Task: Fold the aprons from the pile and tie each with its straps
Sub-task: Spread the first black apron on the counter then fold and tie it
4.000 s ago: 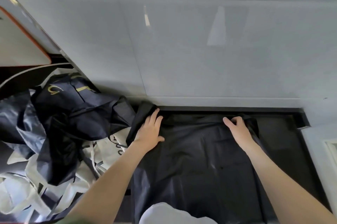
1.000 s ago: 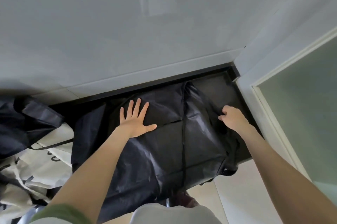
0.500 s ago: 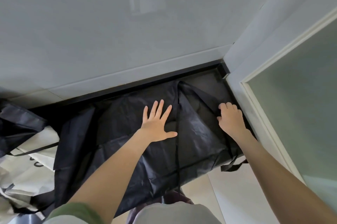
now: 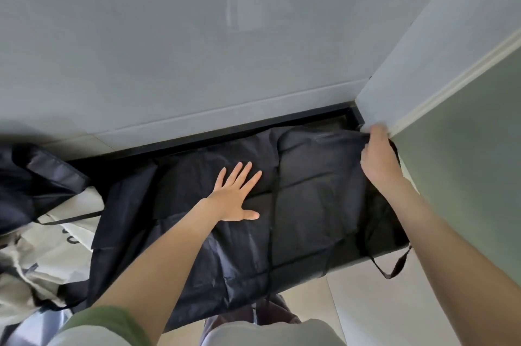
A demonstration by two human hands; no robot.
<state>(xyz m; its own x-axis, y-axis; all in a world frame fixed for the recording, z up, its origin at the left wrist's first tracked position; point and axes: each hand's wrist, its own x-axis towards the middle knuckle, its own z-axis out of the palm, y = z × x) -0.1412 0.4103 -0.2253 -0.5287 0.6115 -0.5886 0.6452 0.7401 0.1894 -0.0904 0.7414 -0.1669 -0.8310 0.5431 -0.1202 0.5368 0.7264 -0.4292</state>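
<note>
On the black apron (image 4: 310,204), left hand (image 4: 235,196) presses flat, fingers spread; right hand (image 4: 379,159) pinches its far corner.

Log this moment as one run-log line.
stage: folding black apron | left hand: flat on apron | right hand: grips far right corner | pile: at left

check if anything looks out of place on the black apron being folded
One thing: a strap loop of the black apron dangles off the front edge of the counter below the right hand, which grips the apron's far corner. The left hand presses flat on the middle. Nothing looks torn or spilled.
</note>
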